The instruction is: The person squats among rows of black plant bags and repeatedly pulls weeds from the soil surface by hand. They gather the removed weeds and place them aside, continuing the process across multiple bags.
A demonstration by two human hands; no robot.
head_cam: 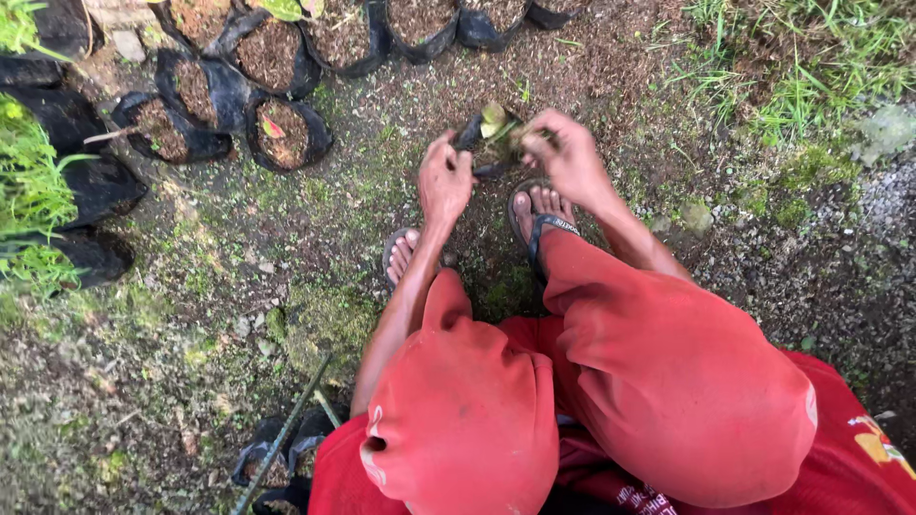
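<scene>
I squat on bare ground in red trousers. My left hand (445,179) grips the rim of a small black seedling bag (480,143) held low in front of my sandalled feet. My right hand (567,153) is closed on the bag's other side, fingers at the soil and the small pale green seedling (493,118) that sticks out of it. The bag is partly hidden between the two hands.
Several black bags filled with soil (272,57) stand in rows at the top left, one with a reddish leaf (272,127). More bags (277,458) and a thin stick (281,434) lie by my left knee. Grass (792,67) grows at the top right, leafy plants (29,181) at the left edge.
</scene>
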